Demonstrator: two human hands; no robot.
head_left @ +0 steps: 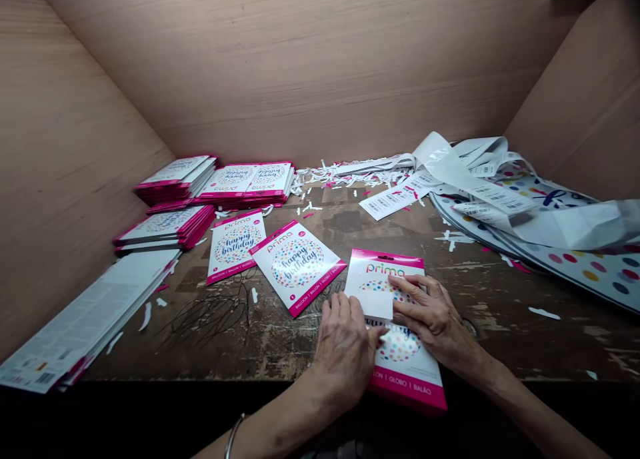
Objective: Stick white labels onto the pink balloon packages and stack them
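Note:
A white and pink balloon packet printed with coloured dots lies at the table's front edge, its lower end overhanging. A blank white piece lies across its middle; whether it is a flap or a loose card I cannot tell. My left hand is curled over the packet's left edge, fingertips at the white piece and thumb across the print. My right hand rests on the packet's right side with fingers stretched out, touching the white piece's right edge. Two similar happy birthday packets lie to the left.
Stacks of packets stand at the back left, with flat printed cards in front. A label strip coils over large dotted sheets at right. Paper scraps litter the back. Thin dark strands lie left. Wooden walls enclose the table.

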